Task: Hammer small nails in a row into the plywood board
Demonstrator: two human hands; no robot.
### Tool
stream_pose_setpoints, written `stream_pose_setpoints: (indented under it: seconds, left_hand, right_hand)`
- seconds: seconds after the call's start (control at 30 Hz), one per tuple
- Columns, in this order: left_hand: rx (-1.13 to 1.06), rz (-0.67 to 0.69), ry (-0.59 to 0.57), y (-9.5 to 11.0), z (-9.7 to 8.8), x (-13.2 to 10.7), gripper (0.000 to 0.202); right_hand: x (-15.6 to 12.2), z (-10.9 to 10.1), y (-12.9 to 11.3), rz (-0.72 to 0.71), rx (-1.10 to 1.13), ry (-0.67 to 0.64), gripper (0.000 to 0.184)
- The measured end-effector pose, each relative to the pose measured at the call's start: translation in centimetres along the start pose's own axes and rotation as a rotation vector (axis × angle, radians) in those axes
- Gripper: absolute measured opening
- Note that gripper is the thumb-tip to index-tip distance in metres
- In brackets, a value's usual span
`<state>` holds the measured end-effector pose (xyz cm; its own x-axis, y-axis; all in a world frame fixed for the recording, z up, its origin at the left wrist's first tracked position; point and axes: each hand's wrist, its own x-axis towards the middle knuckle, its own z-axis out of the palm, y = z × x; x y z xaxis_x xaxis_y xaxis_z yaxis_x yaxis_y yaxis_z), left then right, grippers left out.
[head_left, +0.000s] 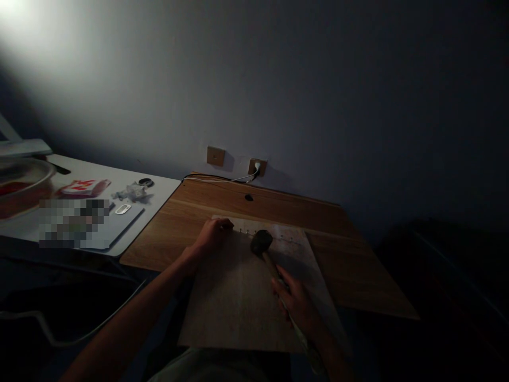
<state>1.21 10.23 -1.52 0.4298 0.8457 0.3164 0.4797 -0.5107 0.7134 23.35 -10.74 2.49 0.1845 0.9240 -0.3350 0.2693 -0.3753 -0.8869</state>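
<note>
My right hand [296, 302] is wrapped round the handle of a mallet with a dark, rounded head [261, 242]. The mallet's head is over the upper part of a thin wooden board [234, 307]. Along the board's far side, several small nails [247, 231] stand in a row. At the board's far left corner, my left hand [214, 232] has its fingers drawn together beside the row. What those fingertips pinch, if anything, is too small and dark to tell.
Beneath the board is a wooden table [159, 239], against a wall with a plugged-in socket [257, 167]. A white table [159, 199] on the left carries a closed laptop [127, 223], a crumpled plastic bag [133, 192] and a large clear bowl [43, 180]. The room is dim.
</note>
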Motion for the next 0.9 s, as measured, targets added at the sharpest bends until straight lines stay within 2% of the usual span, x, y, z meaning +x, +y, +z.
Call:
stream_pose_setpoints:
  seconds: [0.3,0.43,0.53,0.73,0.9]
  left_hand:
    - [0.04,0.065,-0.003,0.0,0.3,0.1,0.024]
    - [0.036,0.106,0.001,-0.1,0.3,0.2,0.02]
    - [0.005,0.087,-0.005,-0.3,0.5,0.2,0.02]
    - [-0.073,0.016,-0.018,-0.8,0.8,0.1,0.046]
    - [-0.031,0.005,0.02,-1.0,1.0,0.2,0.051]
  right_hand:
    - [0.7,0.3,-0.4,-0.035,-0.002,0.001,0.07]
    - [1.6,0.9,-1.3,-0.093,0.024,-0.052,0.059]
    - [2.7,1.6,-2.7,-0.153,0.02,-0.095,0.05]
    - [5.2,3.3,-4.9,-0.236,-0.038,-0.112,0.04]
    - [6.1,4.1,-5.2,-0.203,-0.091,-0.13,0.041]
